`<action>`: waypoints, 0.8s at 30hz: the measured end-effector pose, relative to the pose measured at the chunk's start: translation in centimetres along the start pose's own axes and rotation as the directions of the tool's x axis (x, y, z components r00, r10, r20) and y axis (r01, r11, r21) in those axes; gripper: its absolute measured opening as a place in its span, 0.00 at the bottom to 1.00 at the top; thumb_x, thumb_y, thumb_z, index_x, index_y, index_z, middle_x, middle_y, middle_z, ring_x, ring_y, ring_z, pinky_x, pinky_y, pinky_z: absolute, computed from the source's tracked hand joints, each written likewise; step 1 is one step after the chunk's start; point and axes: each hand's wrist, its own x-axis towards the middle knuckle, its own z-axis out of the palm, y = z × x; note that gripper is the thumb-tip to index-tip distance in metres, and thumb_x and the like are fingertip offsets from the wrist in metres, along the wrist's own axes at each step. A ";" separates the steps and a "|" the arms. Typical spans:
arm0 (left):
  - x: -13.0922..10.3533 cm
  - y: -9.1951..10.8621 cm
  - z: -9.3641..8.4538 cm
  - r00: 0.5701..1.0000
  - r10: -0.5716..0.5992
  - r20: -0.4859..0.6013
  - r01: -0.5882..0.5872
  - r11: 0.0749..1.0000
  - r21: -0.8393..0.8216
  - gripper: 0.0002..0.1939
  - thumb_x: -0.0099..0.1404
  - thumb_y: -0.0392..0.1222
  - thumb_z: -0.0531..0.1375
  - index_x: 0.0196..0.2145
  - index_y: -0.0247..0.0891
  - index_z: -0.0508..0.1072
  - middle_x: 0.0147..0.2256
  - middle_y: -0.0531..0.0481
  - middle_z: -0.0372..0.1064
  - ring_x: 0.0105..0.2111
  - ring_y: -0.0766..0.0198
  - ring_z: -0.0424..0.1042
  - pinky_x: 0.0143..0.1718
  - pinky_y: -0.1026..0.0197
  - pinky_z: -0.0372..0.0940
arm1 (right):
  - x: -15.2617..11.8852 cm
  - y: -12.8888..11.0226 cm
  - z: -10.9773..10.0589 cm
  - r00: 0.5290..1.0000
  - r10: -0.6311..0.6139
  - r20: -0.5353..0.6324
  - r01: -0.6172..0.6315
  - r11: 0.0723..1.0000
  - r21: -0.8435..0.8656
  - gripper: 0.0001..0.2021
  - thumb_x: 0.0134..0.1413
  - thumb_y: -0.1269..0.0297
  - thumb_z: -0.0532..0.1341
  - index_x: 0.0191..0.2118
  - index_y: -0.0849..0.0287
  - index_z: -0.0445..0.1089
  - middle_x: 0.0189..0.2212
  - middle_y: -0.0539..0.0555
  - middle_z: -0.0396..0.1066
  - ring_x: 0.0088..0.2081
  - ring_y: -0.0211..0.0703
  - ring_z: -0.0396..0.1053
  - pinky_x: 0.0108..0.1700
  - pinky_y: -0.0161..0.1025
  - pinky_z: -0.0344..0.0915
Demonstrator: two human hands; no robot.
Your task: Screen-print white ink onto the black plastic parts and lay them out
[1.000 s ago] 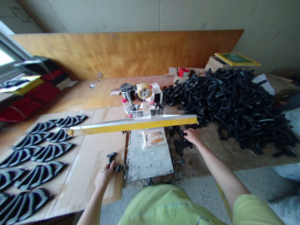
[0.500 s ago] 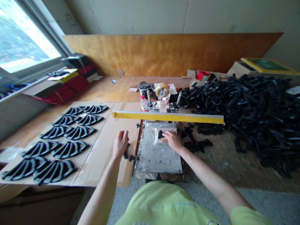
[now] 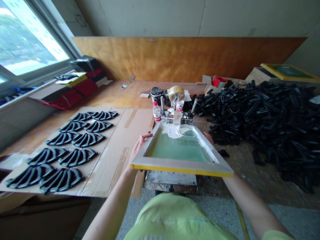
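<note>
A screen-printing frame with green mesh and a yellow front edge tilts over the metal base plate. My left hand is at its left rail, fingers stretched along the side and partly hidden by the frame. On the opposite side, my right hand is at the right rail, most of it covered by the frame. White paste lies on the far part of the mesh, under an upright squeegee-like piece. The small black part on the plate is hidden from view.
Several black fan-shaped parts lie in two columns on cardboard at left. A large heap of black parts covers the right. Behind the frame stand a red-capped bottle, a tub and a tape roll.
The frame has swung down from nearly edge-on, and now hides the small black part and most of the plate. Both hands have moved to its sides; my right hand has left the black part.
</note>
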 end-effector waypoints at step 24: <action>-1.6 -12.1 -0.2 0.957 -0.285 0.051 0.274 0.949 0.152 0.35 0.60 0.60 0.57 0.59 0.38 0.63 0.35 0.47 0.73 0.33 0.62 0.71 0.32 0.64 0.63 | 2.1 -7.5 -0.4 0.715 -0.619 0.325 0.619 0.777 0.117 0.06 0.49 0.75 0.59 0.30 0.57 0.69 0.30 0.52 0.71 0.35 0.43 0.67 0.36 0.36 0.60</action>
